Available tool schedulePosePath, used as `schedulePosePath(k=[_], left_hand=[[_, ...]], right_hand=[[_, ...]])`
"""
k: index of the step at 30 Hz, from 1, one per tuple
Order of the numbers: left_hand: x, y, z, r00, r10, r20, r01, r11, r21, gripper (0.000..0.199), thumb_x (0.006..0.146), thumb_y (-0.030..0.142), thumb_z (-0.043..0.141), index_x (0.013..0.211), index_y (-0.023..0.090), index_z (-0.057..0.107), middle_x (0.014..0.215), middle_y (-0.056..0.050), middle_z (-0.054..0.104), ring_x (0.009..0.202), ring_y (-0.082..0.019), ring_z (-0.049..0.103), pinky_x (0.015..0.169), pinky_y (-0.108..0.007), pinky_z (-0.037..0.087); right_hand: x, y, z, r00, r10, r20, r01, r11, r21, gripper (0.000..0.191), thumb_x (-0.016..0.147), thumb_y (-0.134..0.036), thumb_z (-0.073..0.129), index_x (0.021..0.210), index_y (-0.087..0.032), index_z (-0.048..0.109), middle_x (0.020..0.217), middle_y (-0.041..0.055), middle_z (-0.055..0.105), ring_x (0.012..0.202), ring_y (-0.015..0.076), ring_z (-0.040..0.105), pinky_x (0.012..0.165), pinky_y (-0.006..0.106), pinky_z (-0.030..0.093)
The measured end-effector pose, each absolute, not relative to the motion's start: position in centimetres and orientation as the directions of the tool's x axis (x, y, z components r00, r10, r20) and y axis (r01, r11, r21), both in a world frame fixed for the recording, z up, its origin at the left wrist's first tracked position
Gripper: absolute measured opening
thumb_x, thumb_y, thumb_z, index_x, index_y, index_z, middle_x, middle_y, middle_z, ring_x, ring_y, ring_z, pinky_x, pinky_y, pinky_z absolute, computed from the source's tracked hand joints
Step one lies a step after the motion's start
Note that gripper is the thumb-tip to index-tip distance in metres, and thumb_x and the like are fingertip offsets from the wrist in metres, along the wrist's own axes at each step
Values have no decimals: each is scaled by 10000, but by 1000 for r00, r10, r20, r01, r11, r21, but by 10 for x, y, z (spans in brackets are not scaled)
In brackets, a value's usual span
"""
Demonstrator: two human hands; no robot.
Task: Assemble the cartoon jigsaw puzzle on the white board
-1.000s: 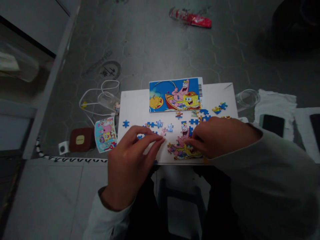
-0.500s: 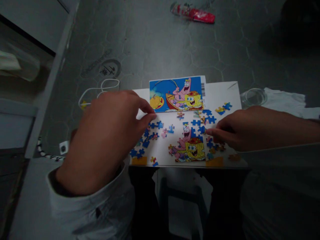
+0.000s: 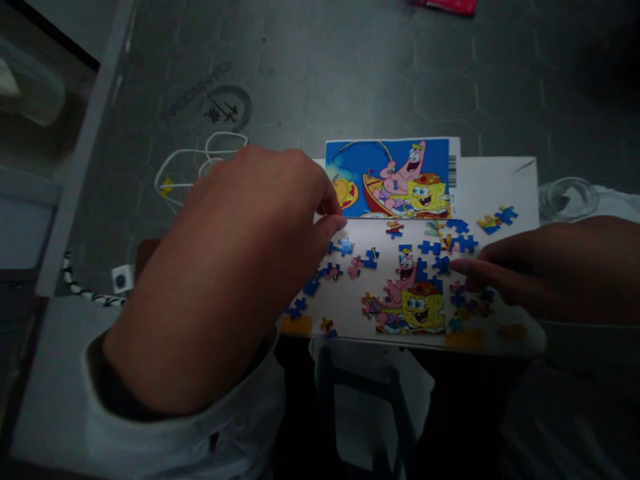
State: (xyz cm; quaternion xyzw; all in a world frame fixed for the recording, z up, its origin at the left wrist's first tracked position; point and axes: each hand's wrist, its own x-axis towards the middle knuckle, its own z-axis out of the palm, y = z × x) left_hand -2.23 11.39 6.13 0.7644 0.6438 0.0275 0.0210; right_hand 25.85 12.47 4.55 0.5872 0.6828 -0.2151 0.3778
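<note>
On a white board [image 3: 367, 290] lies a partly joined jigsaw puzzle [image 3: 407, 300] with a pink starfish and a yellow sponge figure. My right hand [image 3: 535, 267] pinches a blue puzzle piece [image 3: 442, 265] flat against the puzzle's upper right side. My left hand [image 3: 280, 220] has thumb and forefinger pressed together at the lower left corner of the picture card [image 3: 390, 179]; what is between them, if anything, is hidden. Loose blue pieces [image 3: 313, 285] lie below my left hand. More pieces [image 3: 465, 243] lie near my right fingertips.
A two-tone piece cluster [image 3: 500, 217] sits at the board's upper right. Beyond the board are a clear glass [image 3: 570, 199] and a white cloth [image 3: 620, 200]. A white cable [image 3: 175, 163] lies on the tiled floor at left. A stool [image 3: 367, 380] stands below.
The view has shifted, so the board appears farther right and nearer. My right hand keeps its fingertips at the blue piece. My left hand stays at the card's corner.
</note>
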Motion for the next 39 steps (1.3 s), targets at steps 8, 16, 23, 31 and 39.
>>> schedulePosePath(k=[8, 16, 23, 31, 39], left_hand=[[-25, 117, 79, 179, 952, -248, 983, -161, 90, 284, 1008, 456, 650, 1023, 285, 876, 782, -68, 690, 938, -347, 741, 998, -502, 561], [-16, 124, 94, 129, 910, -394, 991, -129, 25, 433, 1028, 375, 489, 1179, 252, 875, 1003, -129, 820, 950, -348, 755, 964, -516, 550], [-18, 119, 86, 170, 933, -317, 984, -181, -4, 403, 1004, 341, 502, 1131, 323, 884, 984, -91, 828, 859, -331, 755, 863, -480, 551], [-8, 119, 89, 249, 895, -370, 966, -256, 30, 477, 1075, 298, 411, 1250, 260, 853, 937, -134, 818, 840, -331, 734, 840, -502, 582], [-11, 119, 83, 197, 915, -351, 977, -214, -9, 395, 1054, 463, 548, 1220, 294, 864, 1026, -88, 837, 1034, -343, 801, 1009, -484, 593]], right_hand=[[272, 123, 39, -31, 663, -748, 965, 216, 151, 729, 1038, -832, 353, 924, -328, 867, 768, 112, 794, 563, 246, 648, 581, 420, 457], [281, 125, 34, -89, 685, -723, 974, 211, 80, 871, 927, -939, 261, 843, -311, 858, 792, 143, 817, 559, 276, 676, 564, 434, 477], [269, 125, 38, -46, 670, -741, 984, 156, 80, 721, 972, -867, 402, 846, -317, 850, 805, 120, 812, 599, 269, 693, 625, 441, 518], [279, 129, 39, -31, 690, -723, 984, 148, 99, 672, 990, -810, 427, 922, -325, 887, 864, 131, 832, 628, 276, 699, 644, 449, 523], [278, 132, 43, 41, 632, -774, 984, 110, 141, 652, 1039, -755, 403, 1049, -333, 900, 1128, 129, 877, 849, 337, 779, 801, 506, 567]])
